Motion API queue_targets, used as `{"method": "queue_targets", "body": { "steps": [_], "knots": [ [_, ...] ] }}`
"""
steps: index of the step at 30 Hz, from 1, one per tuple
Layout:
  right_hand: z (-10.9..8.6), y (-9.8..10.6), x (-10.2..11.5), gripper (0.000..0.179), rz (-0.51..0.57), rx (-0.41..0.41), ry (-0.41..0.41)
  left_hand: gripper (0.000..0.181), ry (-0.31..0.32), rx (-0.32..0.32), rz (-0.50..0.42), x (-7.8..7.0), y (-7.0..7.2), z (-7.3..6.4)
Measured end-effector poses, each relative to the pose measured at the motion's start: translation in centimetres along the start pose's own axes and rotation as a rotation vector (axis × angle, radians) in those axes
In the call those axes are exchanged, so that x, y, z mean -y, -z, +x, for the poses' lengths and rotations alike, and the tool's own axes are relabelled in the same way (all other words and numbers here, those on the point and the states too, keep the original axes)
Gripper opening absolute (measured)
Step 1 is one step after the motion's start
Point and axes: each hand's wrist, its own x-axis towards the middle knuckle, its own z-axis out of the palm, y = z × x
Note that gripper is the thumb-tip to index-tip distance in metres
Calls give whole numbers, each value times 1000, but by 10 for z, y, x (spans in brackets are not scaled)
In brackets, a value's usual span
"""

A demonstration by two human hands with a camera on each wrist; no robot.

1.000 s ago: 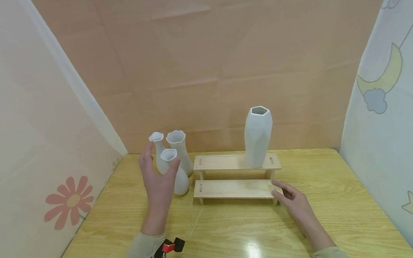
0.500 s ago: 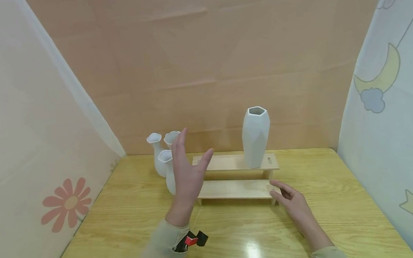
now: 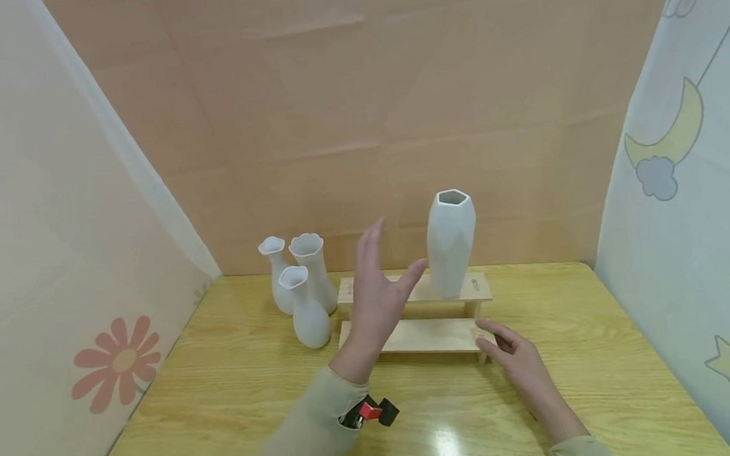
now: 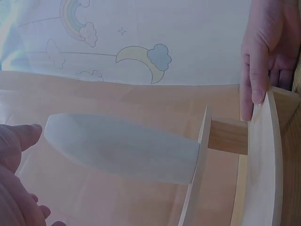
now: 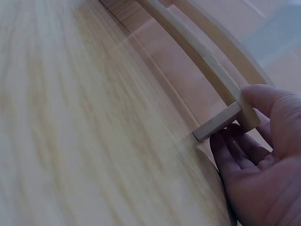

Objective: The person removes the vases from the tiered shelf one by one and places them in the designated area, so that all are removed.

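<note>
My left hand [image 3: 378,301] is raised in front of the two-tier wooden stand, fingers straight, thumb spread toward the tall faceted white vase [image 3: 450,250]. In the left wrist view a gap shows between this hand [image 4: 16,174] and the rim end of the vase [image 4: 122,147]. The vase stands upright on the upper board [image 3: 479,288]. At the right end of the lower board [image 3: 430,335], my right hand [image 3: 519,362] grips the stand. The right wrist view shows its thumb at the board's edge and its fingers [image 5: 223,153] curled by the short leg [image 5: 218,122].
Left of the stand, three white vases stand close together: a slim wavy-rimmed one [image 3: 280,280], a scalloped-rim one [image 3: 317,270], and a round-bellied one [image 3: 311,320] in front. The wooden table [image 3: 225,407] is enclosed by a peach backdrop [image 3: 306,119] and printed side cloths [image 3: 722,245].
My left hand has moved right, away from the three vases and across the stand toward the tall vase, holding nothing. The right hand stays at the lower board's end.
</note>
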Motion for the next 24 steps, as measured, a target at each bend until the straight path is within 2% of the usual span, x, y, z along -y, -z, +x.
{"method": "queue_targets", "body": {
  "steps": [11,18,24],
  "knots": [
    [0,0,-1,72,10,10,0,96,22,64,13,-3,-35,11],
    [0,0,0,72,14,2,0,96,21,51,6,-6,-52,20],
    [-1,0,1,72,7,-5,-2,94,64,61,-21,-7,-61,24]
  ]
}}
